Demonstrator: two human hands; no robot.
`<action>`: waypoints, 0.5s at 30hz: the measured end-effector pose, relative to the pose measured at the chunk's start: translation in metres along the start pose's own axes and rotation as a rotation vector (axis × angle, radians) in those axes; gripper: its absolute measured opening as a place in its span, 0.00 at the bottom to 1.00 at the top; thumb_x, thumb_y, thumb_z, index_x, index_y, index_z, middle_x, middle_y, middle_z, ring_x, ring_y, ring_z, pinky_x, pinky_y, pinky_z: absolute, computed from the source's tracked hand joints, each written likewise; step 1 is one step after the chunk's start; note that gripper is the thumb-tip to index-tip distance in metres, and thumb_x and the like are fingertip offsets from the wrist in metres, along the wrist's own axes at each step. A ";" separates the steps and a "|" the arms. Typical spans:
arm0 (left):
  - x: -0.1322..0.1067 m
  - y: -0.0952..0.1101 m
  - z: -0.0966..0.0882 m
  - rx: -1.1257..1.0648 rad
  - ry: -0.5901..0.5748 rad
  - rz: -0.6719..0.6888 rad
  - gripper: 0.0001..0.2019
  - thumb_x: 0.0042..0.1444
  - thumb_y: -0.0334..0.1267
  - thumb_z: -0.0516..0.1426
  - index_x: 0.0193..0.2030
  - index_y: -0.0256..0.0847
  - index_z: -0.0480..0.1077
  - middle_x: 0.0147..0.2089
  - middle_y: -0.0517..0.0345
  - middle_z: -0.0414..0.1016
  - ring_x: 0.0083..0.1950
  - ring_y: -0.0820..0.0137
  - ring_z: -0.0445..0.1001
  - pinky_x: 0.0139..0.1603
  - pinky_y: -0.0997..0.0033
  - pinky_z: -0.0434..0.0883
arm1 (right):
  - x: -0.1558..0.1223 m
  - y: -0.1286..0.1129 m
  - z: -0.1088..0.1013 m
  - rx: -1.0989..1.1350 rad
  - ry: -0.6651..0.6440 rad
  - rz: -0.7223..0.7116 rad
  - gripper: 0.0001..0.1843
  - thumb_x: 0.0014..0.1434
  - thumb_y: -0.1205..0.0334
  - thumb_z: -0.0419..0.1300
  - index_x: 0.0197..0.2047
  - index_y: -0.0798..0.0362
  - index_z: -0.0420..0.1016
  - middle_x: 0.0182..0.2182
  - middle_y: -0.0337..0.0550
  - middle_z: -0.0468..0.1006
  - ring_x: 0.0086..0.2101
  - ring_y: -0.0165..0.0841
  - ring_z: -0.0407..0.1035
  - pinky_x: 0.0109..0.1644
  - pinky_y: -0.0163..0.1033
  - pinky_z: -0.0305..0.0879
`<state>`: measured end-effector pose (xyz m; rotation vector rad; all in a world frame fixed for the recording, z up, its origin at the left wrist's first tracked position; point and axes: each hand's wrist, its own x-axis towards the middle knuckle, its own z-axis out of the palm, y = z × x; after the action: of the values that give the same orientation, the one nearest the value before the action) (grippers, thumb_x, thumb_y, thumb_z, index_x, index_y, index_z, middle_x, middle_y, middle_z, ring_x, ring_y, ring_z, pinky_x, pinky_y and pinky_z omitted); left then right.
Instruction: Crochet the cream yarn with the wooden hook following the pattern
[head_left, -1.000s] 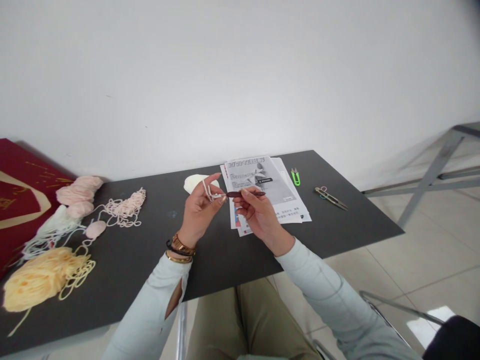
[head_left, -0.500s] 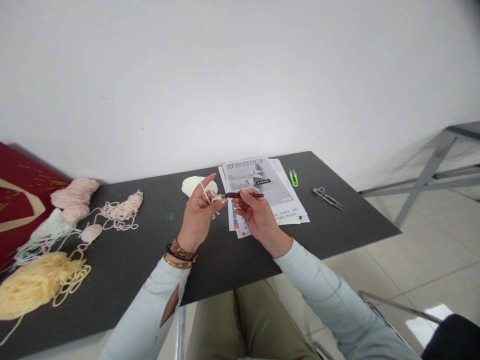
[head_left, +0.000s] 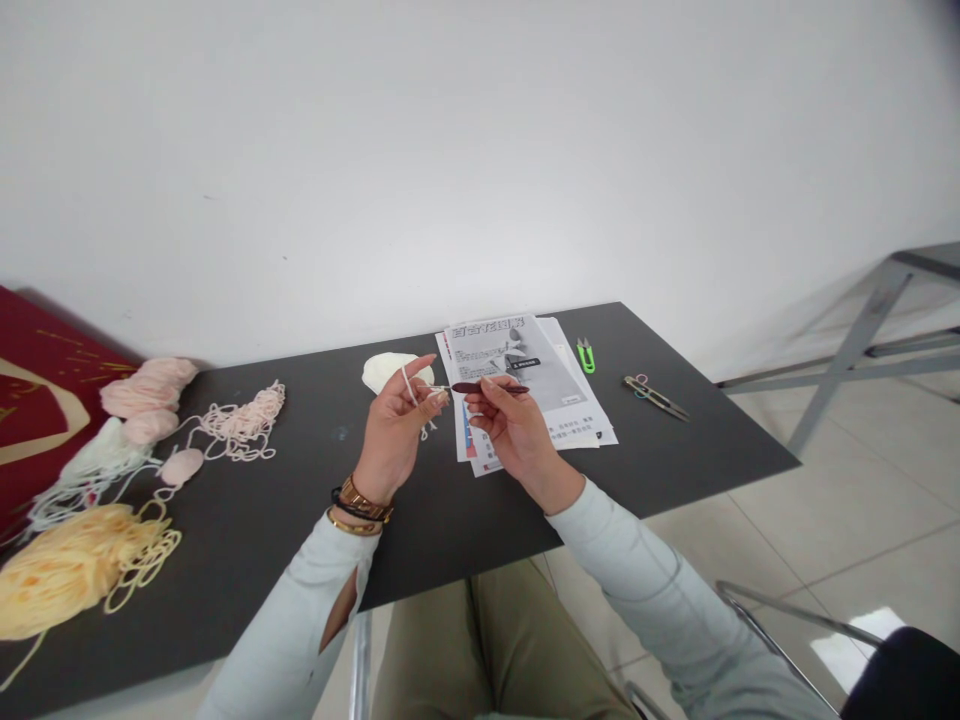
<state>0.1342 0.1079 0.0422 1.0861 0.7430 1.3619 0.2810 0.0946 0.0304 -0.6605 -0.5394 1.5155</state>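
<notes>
My left hand pinches white yarn between thumb and fingers, with a strand looped over the raised index finger. A short tail of it dangles below the fingers. In my right hand is a crochet hook with a dark handle, held like a pencil and pointing left. Its thin metal tip reaches the yarn at my left fingertips; whether a loop is on it is too small to tell. Behind my left hand lies a white yarn ball. Printed sheets lie beneath and beyond my right hand.
Green thread snips and metal-bladed snips lie right of the papers on the dark table. Pink yarn, pale yarn and yellow yarn sit at the left by a red bag. A wall stands behind.
The crochet hook's tip shows more of its metal shaft between the hands, with a slightly wider gap there. The strands around my left index finger have shifted; both arms stay nearly still.
</notes>
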 end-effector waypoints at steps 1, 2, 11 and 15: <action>0.000 -0.001 0.000 0.002 0.001 0.005 0.25 0.48 0.30 0.64 0.55 0.44 0.70 0.31 0.64 0.69 0.32 0.77 0.69 0.38 0.76 0.67 | 0.000 0.000 0.000 -0.002 0.000 0.000 0.12 0.47 0.59 0.69 0.30 0.54 0.71 0.23 0.39 0.81 0.22 0.26 0.74 0.25 0.27 0.73; 0.000 -0.001 0.000 0.002 -0.002 0.008 0.26 0.48 0.30 0.64 0.55 0.45 0.69 0.31 0.64 0.68 0.32 0.77 0.68 0.38 0.76 0.67 | 0.000 0.000 0.000 -0.003 0.000 0.000 0.12 0.47 0.59 0.70 0.30 0.54 0.71 0.23 0.39 0.81 0.22 0.26 0.74 0.25 0.27 0.73; -0.001 -0.004 0.000 -0.013 -0.001 0.006 0.28 0.48 0.30 0.64 0.57 0.47 0.67 0.31 0.65 0.66 0.32 0.79 0.67 0.38 0.78 0.67 | 0.001 0.002 -0.001 0.002 0.001 0.000 0.11 0.47 0.60 0.69 0.30 0.54 0.72 0.24 0.40 0.82 0.22 0.26 0.74 0.25 0.27 0.73; -0.001 -0.003 0.002 -0.030 -0.024 -0.006 0.28 0.48 0.30 0.64 0.58 0.46 0.66 0.33 0.64 0.68 0.33 0.78 0.67 0.39 0.78 0.67 | 0.001 0.002 -0.001 0.000 -0.003 0.005 0.12 0.47 0.60 0.70 0.31 0.54 0.72 0.24 0.40 0.82 0.22 0.27 0.74 0.25 0.27 0.74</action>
<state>0.1376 0.1069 0.0400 1.0737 0.7057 1.3493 0.2803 0.0951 0.0279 -0.6598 -0.5402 1.5213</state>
